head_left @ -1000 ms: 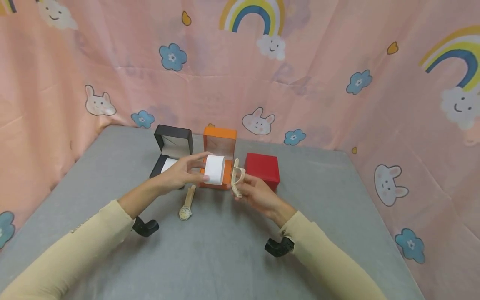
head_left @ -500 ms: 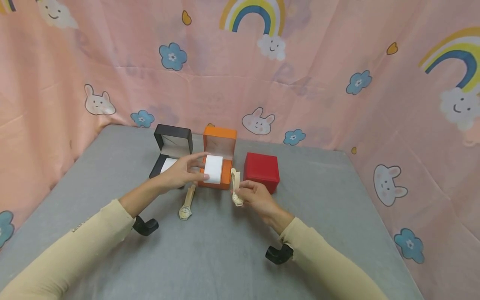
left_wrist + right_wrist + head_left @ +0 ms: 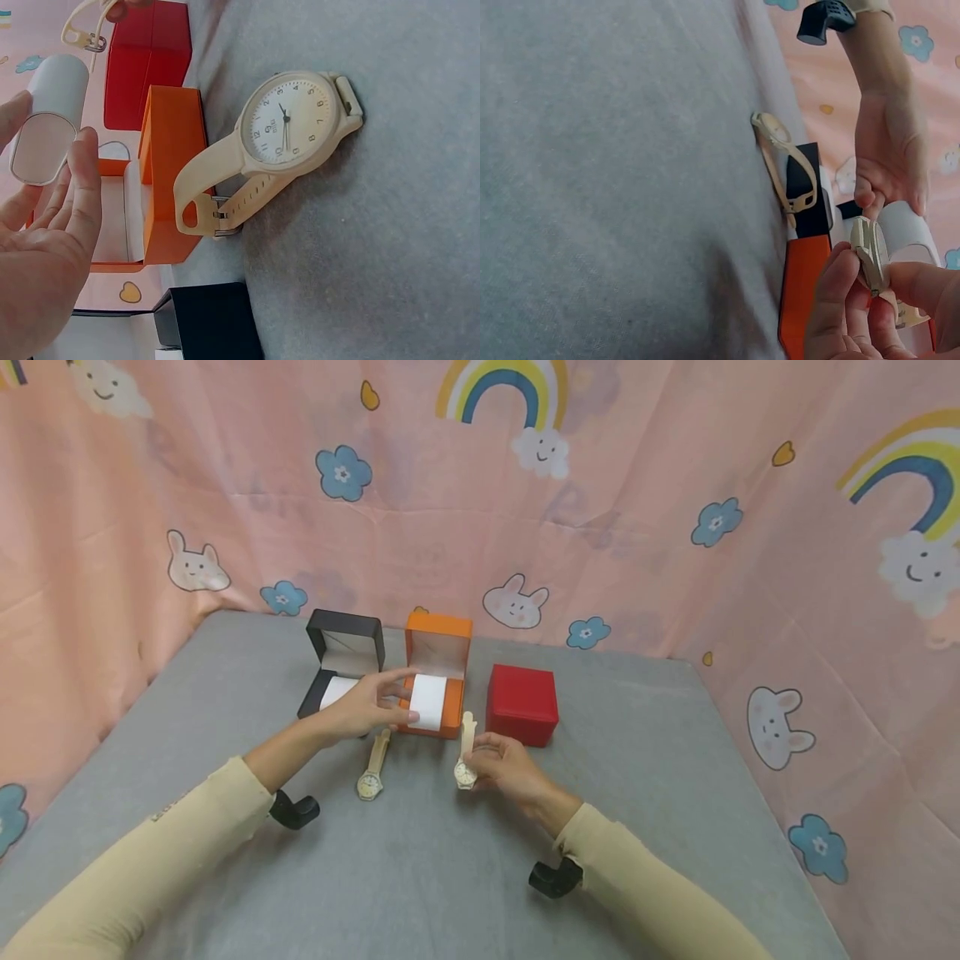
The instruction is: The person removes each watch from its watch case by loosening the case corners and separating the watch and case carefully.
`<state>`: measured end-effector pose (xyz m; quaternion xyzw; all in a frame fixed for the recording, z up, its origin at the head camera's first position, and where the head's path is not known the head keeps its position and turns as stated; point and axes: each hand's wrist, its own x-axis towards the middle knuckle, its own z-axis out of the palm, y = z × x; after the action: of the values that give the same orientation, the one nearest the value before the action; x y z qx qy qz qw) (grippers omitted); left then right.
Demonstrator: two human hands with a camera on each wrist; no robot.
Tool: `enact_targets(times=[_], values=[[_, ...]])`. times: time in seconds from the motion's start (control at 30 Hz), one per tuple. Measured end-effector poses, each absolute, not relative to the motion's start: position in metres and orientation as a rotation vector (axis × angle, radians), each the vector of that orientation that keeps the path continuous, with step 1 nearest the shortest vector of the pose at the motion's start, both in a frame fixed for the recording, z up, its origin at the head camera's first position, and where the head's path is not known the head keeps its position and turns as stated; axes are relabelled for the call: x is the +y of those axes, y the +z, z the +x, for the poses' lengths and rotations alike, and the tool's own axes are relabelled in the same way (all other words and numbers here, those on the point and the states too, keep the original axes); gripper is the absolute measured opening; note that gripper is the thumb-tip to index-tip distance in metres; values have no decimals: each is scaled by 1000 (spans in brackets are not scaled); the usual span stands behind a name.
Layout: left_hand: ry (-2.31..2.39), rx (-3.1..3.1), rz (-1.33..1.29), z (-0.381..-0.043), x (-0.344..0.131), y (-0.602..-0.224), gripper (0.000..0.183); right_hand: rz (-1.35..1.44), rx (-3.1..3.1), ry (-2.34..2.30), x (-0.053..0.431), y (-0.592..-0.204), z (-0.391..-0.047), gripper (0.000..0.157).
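My left hand (image 3: 358,706) holds a white watch cushion (image 3: 428,702) between thumb and fingers, in front of the open orange watch box (image 3: 440,627). In the left wrist view the cushion (image 3: 60,86) is a hollow-looking rounded roll with a pale end. My right hand (image 3: 516,774) pinches a beige wristwatch (image 3: 465,774) by its case, strap pointing up and dial toward the head camera. A second beige wristwatch (image 3: 370,784) lies on the grey cloth, its strap buckled into a loop in the left wrist view (image 3: 289,120).
An open black watch box (image 3: 345,627) with a white cushion stands left of the orange one. To the right sits a closed red box (image 3: 522,703). Grey cloth (image 3: 420,877) covers the table, and a pink printed curtain (image 3: 645,568) hangs behind.
My right hand has moved down and slightly left, turning the wristwatch so its dial faces up. The cushion has turned slightly in my left hand, which stays nearly in place.
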<state>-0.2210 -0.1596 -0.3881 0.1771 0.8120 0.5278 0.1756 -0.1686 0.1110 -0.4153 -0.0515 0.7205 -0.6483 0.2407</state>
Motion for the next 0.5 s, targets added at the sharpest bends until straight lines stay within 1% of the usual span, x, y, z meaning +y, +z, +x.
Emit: enact_targets(times=[0.5], values=[[1468, 2306, 482, -219, -156, -388, 83, -158, 1948, -1753, 110, -423, -163, 27]])
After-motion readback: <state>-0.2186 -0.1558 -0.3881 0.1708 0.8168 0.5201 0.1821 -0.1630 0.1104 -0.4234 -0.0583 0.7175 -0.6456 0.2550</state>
